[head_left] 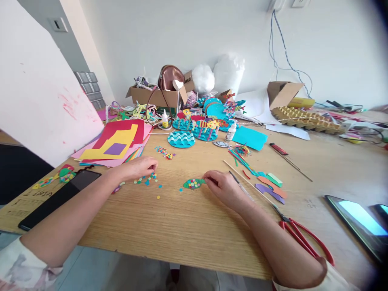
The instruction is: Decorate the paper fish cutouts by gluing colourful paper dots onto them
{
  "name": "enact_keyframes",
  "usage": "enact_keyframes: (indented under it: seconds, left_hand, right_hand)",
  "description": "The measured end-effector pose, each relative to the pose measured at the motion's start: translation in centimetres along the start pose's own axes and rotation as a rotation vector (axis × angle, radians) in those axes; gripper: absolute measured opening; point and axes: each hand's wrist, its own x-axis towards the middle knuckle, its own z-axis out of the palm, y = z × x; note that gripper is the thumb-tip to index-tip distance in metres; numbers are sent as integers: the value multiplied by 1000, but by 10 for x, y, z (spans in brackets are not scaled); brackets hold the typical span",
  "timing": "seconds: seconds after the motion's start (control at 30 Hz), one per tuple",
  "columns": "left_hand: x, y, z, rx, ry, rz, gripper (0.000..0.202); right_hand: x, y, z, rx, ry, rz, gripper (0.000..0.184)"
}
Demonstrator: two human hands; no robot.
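A small green paper fish (192,184) covered in coloured dots lies on the wooden table (169,226). My right hand (222,186) pinches its tail between thumb and fingers. Over a scatter of small paper dots (147,182), my left hand (142,167) has its fingertips drawn together and pointing down. Whether a dot is between them is hidden. Single blue and yellow dots lie between my hands. Behind them sits a small heap of coloured confetti (165,152).
Coloured paper sheets (121,141) are stacked at left, beside a black phone (60,198). Red-handled scissors (300,234), a wooden stick (248,182) and paper scraps (271,188) lie right. Glue bottles (231,131) and blue wave-decorated discs (181,139) stand behind. A tablet (357,222) lies far right.
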Motion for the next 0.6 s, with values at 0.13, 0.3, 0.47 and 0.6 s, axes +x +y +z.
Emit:
enact_keyframes:
  seconds: [0.13, 0.3, 0.47, 0.6]
  left_hand:
    - [-2, 2, -5, -29, 7, -46, 10]
    - [0, 5, -6, -57, -36, -45, 9]
    - [5, 1, -1, -60, -63, 1, 11]
    - [7, -1, 1, -58, -73, 27, 11]
  right_hand:
    - [-1, 2, 2, 14, 4, -5, 19]
    - [-1, 5, 5, 22, 9, -10, 18]
    - [1, 5, 5, 17, 10, -16, 19]
    - [0, 5, 4, 8, 11, -17, 20]
